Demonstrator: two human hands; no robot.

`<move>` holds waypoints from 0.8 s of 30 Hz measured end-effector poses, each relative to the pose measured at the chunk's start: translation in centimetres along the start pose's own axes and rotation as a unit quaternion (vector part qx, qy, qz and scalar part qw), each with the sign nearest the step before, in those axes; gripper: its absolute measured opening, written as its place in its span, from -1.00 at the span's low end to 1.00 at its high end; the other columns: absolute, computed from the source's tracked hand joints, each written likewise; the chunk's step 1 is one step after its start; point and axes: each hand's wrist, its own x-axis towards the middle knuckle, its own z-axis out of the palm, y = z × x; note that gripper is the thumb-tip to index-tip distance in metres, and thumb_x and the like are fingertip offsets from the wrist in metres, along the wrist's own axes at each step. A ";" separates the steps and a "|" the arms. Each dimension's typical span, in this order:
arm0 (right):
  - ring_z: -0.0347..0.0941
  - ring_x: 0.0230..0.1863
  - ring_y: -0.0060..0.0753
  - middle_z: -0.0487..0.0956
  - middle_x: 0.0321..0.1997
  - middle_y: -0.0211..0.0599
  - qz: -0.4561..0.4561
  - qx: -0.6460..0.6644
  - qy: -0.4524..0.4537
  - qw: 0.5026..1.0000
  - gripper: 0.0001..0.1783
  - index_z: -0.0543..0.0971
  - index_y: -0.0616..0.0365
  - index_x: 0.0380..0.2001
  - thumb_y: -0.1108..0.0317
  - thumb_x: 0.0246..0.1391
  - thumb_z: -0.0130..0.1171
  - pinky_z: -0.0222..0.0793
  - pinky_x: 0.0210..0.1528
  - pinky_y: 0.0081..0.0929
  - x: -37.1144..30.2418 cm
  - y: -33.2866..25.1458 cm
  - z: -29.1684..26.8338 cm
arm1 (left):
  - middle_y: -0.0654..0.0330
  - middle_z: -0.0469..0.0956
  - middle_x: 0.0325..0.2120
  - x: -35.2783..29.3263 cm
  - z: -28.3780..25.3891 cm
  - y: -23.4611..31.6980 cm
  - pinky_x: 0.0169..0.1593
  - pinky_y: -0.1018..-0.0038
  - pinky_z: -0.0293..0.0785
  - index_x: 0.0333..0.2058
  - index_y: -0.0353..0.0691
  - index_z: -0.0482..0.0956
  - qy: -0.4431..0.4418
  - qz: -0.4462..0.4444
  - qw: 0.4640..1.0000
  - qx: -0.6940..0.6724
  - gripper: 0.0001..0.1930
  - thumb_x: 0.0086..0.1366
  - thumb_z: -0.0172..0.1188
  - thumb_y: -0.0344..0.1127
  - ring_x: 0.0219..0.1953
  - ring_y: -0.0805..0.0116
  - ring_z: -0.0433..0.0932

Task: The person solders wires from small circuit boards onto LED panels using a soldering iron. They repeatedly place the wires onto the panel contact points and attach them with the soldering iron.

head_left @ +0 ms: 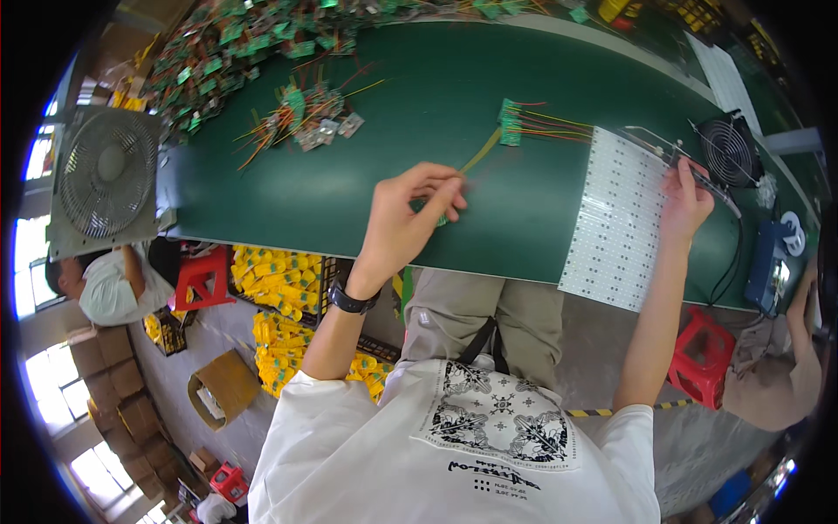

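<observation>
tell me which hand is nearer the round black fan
Right: the right hand is just left of the round black fan, slightly toward the person; the left hand is much farther away, left of the white dotted sheet.

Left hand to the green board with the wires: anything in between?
No obstacle visible: only a narrow yellowish strip spans the gap over the green table, from the left hand's fingertips to the green board.

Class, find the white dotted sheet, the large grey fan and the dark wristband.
White dotted sheet [613, 220], head view: mid-surface.
Large grey fan [108, 175], head view: middle of its grille.
Dark wristband [350, 303], head view: outer face.
</observation>
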 end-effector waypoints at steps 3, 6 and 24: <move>0.40 -0.62 -0.49 0.56 -0.55 -0.20 0.001 0.002 0.007 1.000 -0.81 0.54 0.35 -0.27 0.49 0.04 0.22 0.20 -0.58 -0.61 -0.2 -0.1 0.2 | 0.22 0.57 -0.54 3.0 2.6 1.1 -0.41 0.61 0.45 -0.24 -0.38 0.54 -0.143 -0.035 0.988 0.050 -0.86 0.33 0.07 -0.43 -0.52 0.55 0.51; 0.41 -0.61 -0.46 0.56 -0.53 -0.18 -0.004 0.014 0.000 1.000 -0.79 0.53 0.36 -0.24 0.49 0.05 0.21 0.20 -0.57 -0.59 -0.2 -0.1 0.3 | 0.18 0.55 -0.57 6.1 4.6 0.8 -0.44 0.55 0.44 -0.25 -0.38 0.53 -0.198 0.030 0.975 0.099 -0.85 0.32 0.05 -0.43 -0.56 0.50 0.51; 0.36 -0.58 -0.49 0.54 -0.54 -0.21 0.095 0.005 0.020 0.995 -0.75 0.55 0.38 -0.26 0.36 0.10 0.17 0.19 -0.51 -0.55 0.6 -0.2 0.3 | 0.20 0.50 -0.49 11.6 12.1 -2.8 -0.46 0.38 0.46 -0.33 -0.25 0.55 -0.075 0.387 0.867 0.304 -0.84 0.05 0.20 -0.50 -0.52 0.22 0.51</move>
